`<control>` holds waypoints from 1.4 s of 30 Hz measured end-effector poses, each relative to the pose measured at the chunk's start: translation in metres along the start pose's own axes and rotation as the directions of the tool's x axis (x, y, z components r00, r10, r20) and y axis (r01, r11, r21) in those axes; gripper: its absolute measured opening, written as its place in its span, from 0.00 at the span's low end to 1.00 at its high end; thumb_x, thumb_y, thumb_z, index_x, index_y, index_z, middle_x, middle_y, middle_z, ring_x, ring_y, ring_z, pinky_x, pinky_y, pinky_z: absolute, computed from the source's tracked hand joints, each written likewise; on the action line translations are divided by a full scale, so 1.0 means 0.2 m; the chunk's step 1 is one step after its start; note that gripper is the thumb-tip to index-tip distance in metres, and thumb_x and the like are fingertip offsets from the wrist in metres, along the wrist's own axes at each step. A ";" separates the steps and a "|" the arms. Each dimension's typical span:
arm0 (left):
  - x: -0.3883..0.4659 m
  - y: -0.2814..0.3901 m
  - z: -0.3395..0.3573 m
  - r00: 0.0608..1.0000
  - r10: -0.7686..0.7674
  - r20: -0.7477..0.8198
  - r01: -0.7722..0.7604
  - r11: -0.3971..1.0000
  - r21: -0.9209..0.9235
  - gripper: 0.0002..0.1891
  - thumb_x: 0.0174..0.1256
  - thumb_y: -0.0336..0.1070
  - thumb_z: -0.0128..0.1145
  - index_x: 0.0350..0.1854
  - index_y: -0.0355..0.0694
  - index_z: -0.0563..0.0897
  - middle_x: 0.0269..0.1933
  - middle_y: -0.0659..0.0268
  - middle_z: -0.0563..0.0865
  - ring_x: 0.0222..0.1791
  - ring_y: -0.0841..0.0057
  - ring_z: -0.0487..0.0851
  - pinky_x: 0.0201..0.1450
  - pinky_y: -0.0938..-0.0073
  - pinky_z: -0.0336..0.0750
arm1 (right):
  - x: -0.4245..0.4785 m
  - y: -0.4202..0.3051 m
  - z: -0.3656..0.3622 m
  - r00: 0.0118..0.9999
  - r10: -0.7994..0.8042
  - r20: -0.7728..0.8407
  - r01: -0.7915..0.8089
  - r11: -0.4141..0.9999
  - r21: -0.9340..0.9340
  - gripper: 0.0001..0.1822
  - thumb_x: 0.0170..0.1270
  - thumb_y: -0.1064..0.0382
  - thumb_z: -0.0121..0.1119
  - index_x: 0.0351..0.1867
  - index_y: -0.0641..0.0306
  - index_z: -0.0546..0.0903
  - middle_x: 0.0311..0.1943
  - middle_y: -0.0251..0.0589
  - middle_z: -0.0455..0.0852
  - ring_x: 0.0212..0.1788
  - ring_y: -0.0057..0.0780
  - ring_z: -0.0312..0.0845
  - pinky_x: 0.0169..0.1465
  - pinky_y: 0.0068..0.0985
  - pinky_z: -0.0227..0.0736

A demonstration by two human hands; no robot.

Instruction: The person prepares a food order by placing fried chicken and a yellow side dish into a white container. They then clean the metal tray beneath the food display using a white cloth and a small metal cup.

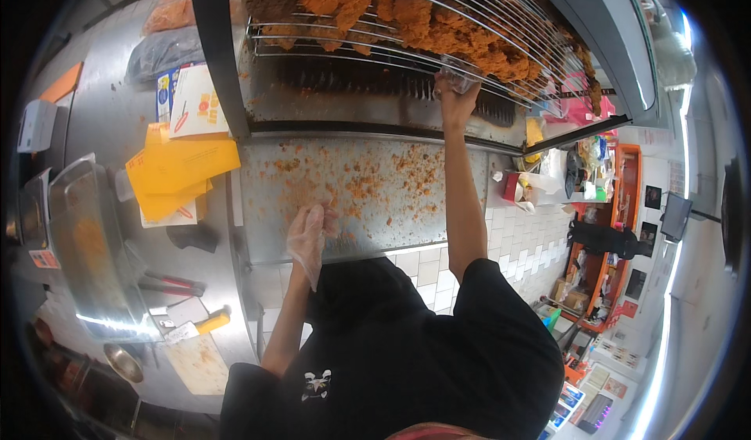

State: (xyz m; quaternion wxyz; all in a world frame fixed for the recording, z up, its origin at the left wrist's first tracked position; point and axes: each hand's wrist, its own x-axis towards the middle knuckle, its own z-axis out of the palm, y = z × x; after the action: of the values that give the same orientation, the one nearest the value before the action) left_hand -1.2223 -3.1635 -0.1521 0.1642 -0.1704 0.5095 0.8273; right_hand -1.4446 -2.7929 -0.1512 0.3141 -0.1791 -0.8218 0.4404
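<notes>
A clear plastic glove covers my left hand (pixel 309 232), which hovers above the near edge of a metal tray (pixel 364 205) strewn with orange crumbs. Its fingers are loosely bent, and nothing shows in them. My right hand (pixel 459 83), also gloved, reaches into a glass-fronted food cabinet, at the lower edge of a wire rack (pixel 405 60). Whether its fingers grip the rack or food is not plain. Battered fried chicken pieces (pixel 469 41) crowd the rack just beyond that hand.
A dark frame post (pixel 218 53) stands left of the cabinet opening. Yellow paper bags (pixel 182 170), red-handled tongs (pixel 173 284), a clear container (pixel 97 246) and a cutting board (pixel 196 364) lie on the steel counter at left. Orange shelves (pixel 616 234) stand at right.
</notes>
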 end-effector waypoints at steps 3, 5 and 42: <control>-0.03 -0.01 0.01 0.999 0.010 0.045 -0.008 0.999 -0.044 0.23 0.79 0.46 0.53 0.56 0.26 0.78 0.39 0.58 0.87 0.30 0.79 0.81 0.38 0.77 0.76 | 0.01 0.03 0.00 0.999 0.035 0.011 -0.035 0.999 -0.039 0.55 0.49 0.53 0.80 0.75 0.66 0.59 0.59 0.55 0.82 0.52 0.41 0.84 0.56 0.35 0.78; -0.05 0.01 0.03 0.998 -0.024 0.053 0.027 0.998 -0.064 0.23 0.79 0.47 0.53 0.56 0.26 0.78 0.38 0.58 0.87 0.30 0.79 0.81 0.39 0.77 0.75 | 0.03 0.07 0.01 0.999 0.049 -0.011 -0.050 0.998 -0.045 0.51 0.51 0.58 0.79 0.73 0.67 0.60 0.58 0.56 0.82 0.47 0.37 0.85 0.46 0.32 0.80; -0.07 -0.08 -0.06 0.994 -0.075 0.082 0.083 0.992 -0.096 0.23 0.79 0.49 0.52 0.58 0.31 0.78 0.39 0.60 0.85 0.32 0.78 0.80 0.37 0.76 0.75 | 0.11 -0.04 0.00 0.980 0.178 0.093 -0.169 0.981 -0.099 0.42 0.51 0.66 0.78 0.59 0.65 0.56 0.53 0.59 0.80 0.36 0.38 0.86 0.41 0.37 0.82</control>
State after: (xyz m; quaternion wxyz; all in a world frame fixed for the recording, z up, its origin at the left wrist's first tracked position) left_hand -1.2010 -3.1685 -0.1621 0.2079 -0.1658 0.4539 0.8505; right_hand -1.4604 -2.7858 -0.1362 0.2241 -0.2417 -0.8370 0.4368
